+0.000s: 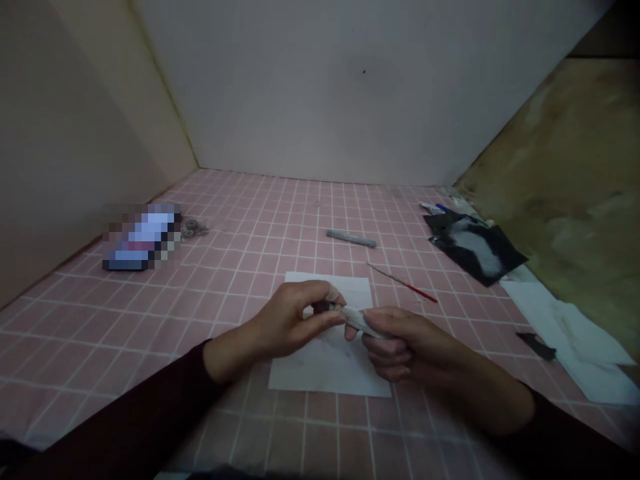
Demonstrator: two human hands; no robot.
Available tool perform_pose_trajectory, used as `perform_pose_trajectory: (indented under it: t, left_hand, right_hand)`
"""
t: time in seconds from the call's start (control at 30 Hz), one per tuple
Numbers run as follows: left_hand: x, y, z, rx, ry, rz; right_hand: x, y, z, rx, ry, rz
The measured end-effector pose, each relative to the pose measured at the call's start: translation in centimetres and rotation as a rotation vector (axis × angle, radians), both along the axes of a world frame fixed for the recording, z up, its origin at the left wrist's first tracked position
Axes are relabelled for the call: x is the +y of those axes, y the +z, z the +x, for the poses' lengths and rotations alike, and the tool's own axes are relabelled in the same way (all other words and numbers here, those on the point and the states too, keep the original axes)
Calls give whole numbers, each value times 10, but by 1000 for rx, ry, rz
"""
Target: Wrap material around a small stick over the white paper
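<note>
The left hand (285, 321) pinches one end of a pale roll (357, 319) between thumb and fingertips, while the right hand (410, 345) grips the other end, thumb on top and fingers curled beneath. The roll sits just above a white sheet (305, 373) on a pink tiled mat (240, 257). Fingertip pressure and close-set hands should steady it well. Farther off lie a grey stick (351, 238) and a red-tipped pick (405, 285), both out of reach of the fingers

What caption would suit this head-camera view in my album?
Seen from the head: left hand and right hand pinch a rolled white strip above a white paper sheet on a pink grid-lined surface.
</note>
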State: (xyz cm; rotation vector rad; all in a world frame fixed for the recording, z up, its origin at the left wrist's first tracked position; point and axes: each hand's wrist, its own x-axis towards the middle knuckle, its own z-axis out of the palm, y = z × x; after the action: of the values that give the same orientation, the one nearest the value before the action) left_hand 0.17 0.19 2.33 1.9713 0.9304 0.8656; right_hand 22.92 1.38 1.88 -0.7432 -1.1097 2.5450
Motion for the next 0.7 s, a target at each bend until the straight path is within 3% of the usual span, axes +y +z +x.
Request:
perform_pose_trajectory:
  t: [0.17, 0.27, 0.33, 0.47, 0.53, 0.6, 0.7]
  left_hand:
    - [-1, -1, 0, 25, -46, 90]
    - [-2, -2, 1, -6, -34, 52]
    - [-2, -3, 4, -78, -29, -89]
    - [0, -8, 9, -292, -66, -501]
    - [0, -7, 10, -297, -79, -545]
    - [-2, -4, 10, -211, -71, -394]
    - [-7, 0, 8, -57, -38, -17]
  right_hand:
    - [3, -4, 2, 68, -5, -145]
    - [3, -3, 3, 50, 18, -106]
    - [1, -2, 3, -31, 7, 89]
    - [-6, -1, 3, -332, -125, 894]
    - [-8, 0, 2, -401, -167, 1089]
    - [-7, 0, 1, -366, -133, 915]
    - [-2, -1, 1, -162, 21, 349]
